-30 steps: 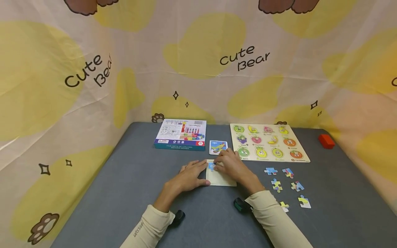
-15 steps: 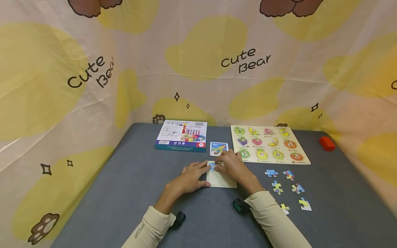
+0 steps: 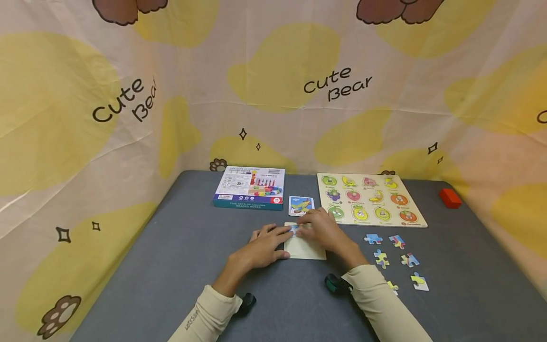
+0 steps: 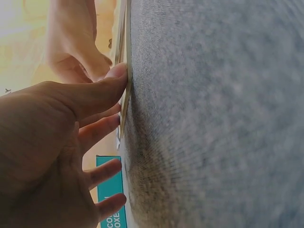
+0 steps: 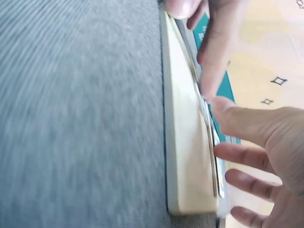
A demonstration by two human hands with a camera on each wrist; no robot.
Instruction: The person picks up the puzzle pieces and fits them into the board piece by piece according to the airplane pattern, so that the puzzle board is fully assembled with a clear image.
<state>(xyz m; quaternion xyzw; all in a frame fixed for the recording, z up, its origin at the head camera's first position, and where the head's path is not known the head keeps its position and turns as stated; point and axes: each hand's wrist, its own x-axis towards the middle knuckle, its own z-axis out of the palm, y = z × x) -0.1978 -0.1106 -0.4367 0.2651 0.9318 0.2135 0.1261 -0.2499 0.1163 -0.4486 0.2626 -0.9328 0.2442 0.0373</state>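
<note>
The box (image 3: 249, 187), beyond and left of the cream puzzle tray (image 3: 303, 249), read "FIVE SETS OF COLUMN BEADED BOXES" on its teal front side. "Cute Bear" was printed twice in black on the backdrop (image 3: 273, 71) behind the tray; lettering on the left sleeve (image 3: 201, 316) was too small to read surely. Fruit names on the fruit board (image 3: 361, 187), beyond and right of the tray, were likewise too tiny.

The tray lay flat on a grey cloth-topped table (image 3: 179, 266), walled by pale fabric with yellow patches. A picture card (image 3: 301, 205) sat just beyond the tray, loose jigsaw pieces (image 3: 381, 258) to its right, and a red block (image 3: 450, 198) well off to its right.

The left hand (image 3: 262, 245) had its fingers spread, thumb on the tray's near left corner, a fingertip on the blue piece (image 3: 294, 229) in its far left part. The right hand (image 3: 326, 231) touched the tray's far side, thumb and fingers loosely bent and apart.

Compared with a second earlier, the left fingertips reached further over the tray, covering more blue, while the card stayed put
</note>
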